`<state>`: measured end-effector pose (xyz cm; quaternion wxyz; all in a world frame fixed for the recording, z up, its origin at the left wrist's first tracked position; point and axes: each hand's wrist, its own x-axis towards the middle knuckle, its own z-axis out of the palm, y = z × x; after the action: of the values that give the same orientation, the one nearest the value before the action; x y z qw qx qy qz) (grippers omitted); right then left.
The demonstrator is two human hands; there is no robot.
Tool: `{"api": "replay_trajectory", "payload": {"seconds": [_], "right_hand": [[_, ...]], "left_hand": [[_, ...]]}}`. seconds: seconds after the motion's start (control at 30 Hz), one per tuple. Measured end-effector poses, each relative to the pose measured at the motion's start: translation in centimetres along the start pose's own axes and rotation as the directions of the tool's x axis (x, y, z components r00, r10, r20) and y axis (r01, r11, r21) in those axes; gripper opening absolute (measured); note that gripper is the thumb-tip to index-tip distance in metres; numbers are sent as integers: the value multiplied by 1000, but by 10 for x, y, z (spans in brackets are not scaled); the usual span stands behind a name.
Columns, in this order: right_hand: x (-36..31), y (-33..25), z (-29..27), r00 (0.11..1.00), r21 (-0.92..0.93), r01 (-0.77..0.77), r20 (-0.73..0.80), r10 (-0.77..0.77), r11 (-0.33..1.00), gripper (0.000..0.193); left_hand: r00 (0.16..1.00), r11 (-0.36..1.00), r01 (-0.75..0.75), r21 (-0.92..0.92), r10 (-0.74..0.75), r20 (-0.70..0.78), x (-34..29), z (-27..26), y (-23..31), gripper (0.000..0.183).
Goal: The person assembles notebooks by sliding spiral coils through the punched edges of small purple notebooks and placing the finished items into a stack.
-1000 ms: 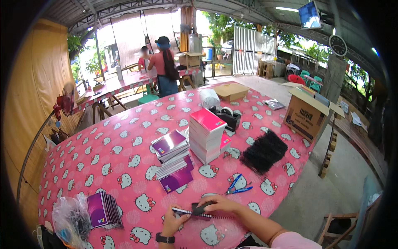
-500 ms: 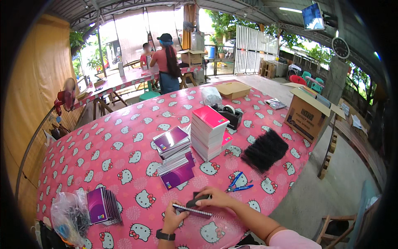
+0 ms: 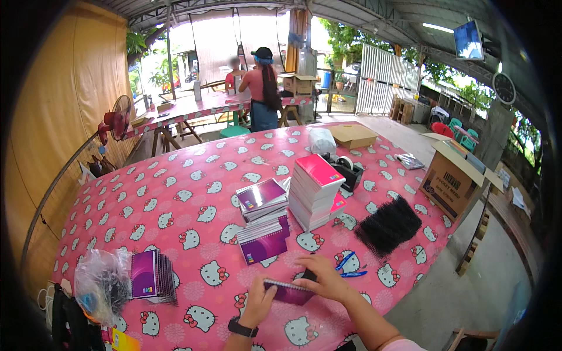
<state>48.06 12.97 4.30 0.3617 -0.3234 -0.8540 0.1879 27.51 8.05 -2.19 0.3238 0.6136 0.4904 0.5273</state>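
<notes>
Head view: left hand [image 3: 256, 301] grips purple notebook [image 3: 290, 294], right hand [image 3: 326, 278] blackish piece [image 3: 308, 274]; clear bag [image 3: 93, 268] holds dark contents [image 3: 111, 288].

Work surface [image 3: 175, 193] with a pink, cat-patterned covering. Left: a clear plastic bag [image 3: 102, 286] just beside a row of overlapping purple notebooks [image 3: 143, 275]. Centre: two piles of purple notebooks [image 3: 263, 248], the nearer fanned, beside a tall pink-topped notebook stack [image 3: 316, 196]. Right: black wire coils [image 3: 389, 225] and blue pliers [image 3: 353, 274]. Rear: a black tape dispenser [image 3: 350, 177], a whitish bag [image 3: 321, 141], a shallow cardboard box [image 3: 354, 136] and a flat packet [image 3: 410, 161].
</notes>
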Motion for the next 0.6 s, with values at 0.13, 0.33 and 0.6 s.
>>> {"api": "replay_trajectory", "payload": {"seconds": [0.13,0.33,0.6], "right_hand": [[31,-42,2,957,391,-287,147,249,874,32],[62,-57,-26,997,422,-30,-51,57,906,18],[77,-66,-12,993,533,9,-108,57,846,18]], "left_hand": [[984,975,-169,143,176,-37,32,-13,65,19],[959,972,-213,-102,188,-213,56,-24,136,15],[930,980,-196,-30,175,-323,51,-33,127,14]]}}
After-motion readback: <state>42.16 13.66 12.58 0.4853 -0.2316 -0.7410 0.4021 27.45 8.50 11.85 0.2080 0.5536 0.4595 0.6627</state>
